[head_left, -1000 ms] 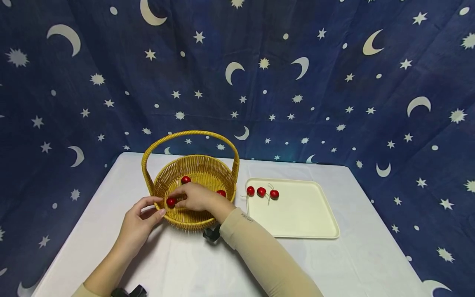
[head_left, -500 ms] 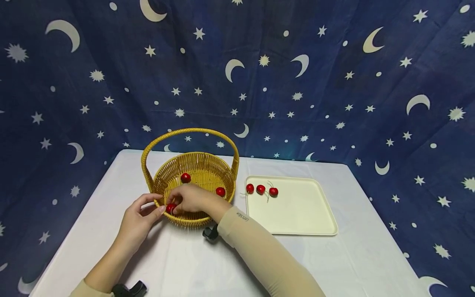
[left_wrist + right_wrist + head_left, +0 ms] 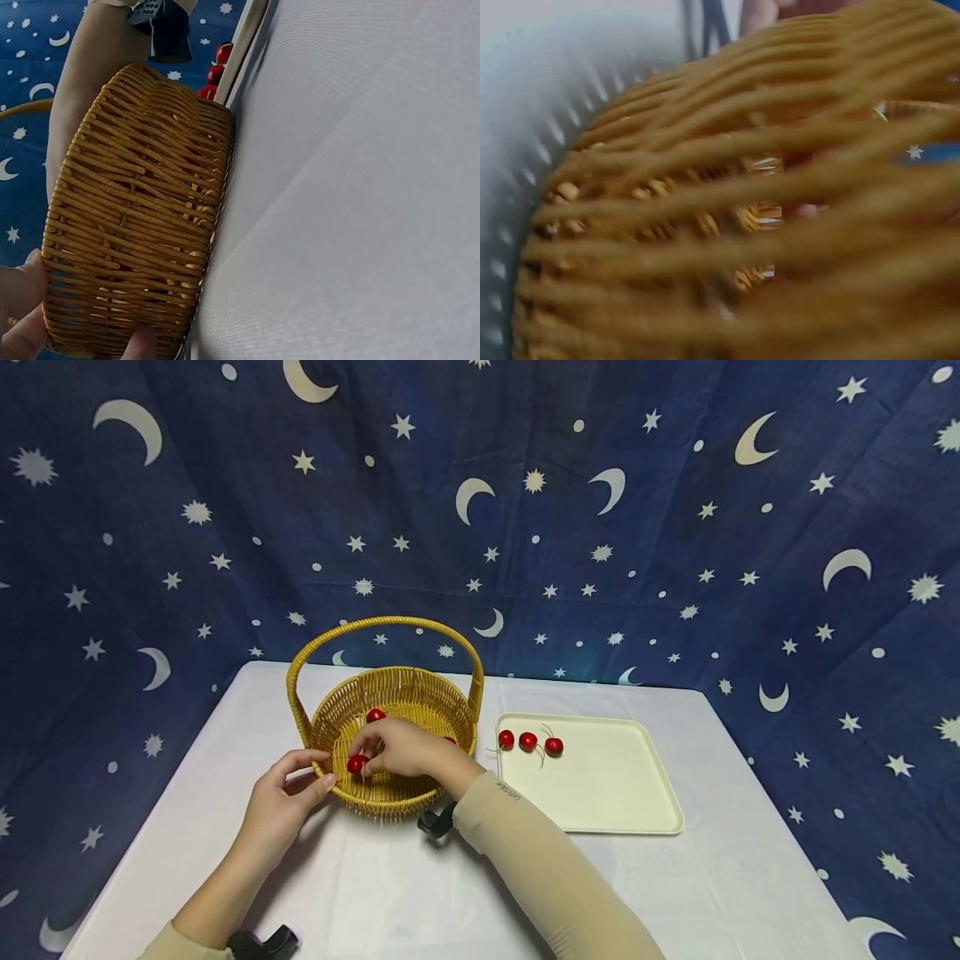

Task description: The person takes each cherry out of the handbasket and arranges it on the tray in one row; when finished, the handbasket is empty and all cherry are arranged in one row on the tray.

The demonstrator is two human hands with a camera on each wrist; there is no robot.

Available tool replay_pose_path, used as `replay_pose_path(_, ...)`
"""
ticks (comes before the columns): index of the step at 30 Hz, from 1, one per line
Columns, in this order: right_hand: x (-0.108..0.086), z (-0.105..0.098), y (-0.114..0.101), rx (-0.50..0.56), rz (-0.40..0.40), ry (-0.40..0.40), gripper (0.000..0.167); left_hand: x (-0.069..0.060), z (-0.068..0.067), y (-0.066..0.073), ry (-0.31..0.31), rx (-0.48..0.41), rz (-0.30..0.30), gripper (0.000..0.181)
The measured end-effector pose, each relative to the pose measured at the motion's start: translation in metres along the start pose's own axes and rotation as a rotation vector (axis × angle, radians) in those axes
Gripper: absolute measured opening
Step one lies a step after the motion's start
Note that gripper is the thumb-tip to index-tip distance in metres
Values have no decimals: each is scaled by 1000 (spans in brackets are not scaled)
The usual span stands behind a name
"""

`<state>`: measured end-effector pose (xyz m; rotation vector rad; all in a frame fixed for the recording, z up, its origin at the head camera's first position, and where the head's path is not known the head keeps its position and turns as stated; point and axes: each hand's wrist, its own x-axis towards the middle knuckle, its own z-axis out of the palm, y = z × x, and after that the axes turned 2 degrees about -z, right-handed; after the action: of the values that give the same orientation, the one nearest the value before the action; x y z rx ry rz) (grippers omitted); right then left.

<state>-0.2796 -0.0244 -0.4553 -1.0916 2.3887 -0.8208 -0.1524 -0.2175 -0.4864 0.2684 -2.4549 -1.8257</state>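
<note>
The round basket [image 3: 386,808] is woven from yellow-brown strands, with an arched wrapped handle [image 3: 386,621]. Inside the basket, the right hand [image 3: 405,749] pinches one glossy red cherry [image 3: 357,764]; two more cherries [image 3: 376,715] are lying there, one mostly hidden. At the basket's left rim, the left hand [image 3: 281,802] is gripping with thumb and fingers. To the right of the basket, a smooth cream rectangular tray [image 3: 600,789] carries three cherries with thin stems [image 3: 528,742].

A blue starry backdrop [image 3: 540,527], apparently cloth, hangs behind a white table [image 3: 690,885].
</note>
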Motion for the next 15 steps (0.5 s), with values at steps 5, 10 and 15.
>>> replay_pose_path(5,-17,-13,0,75,-17,53,25,1,0,0,1,3,-2,43)
replay_pose_path(10,-46,-30,4,98,-30,144,25,0,0,1,10,4,1,42)
replay_pose_path(15,-81,-44,14,132,-35,247,26,0,1,2,16,-2,7,40)
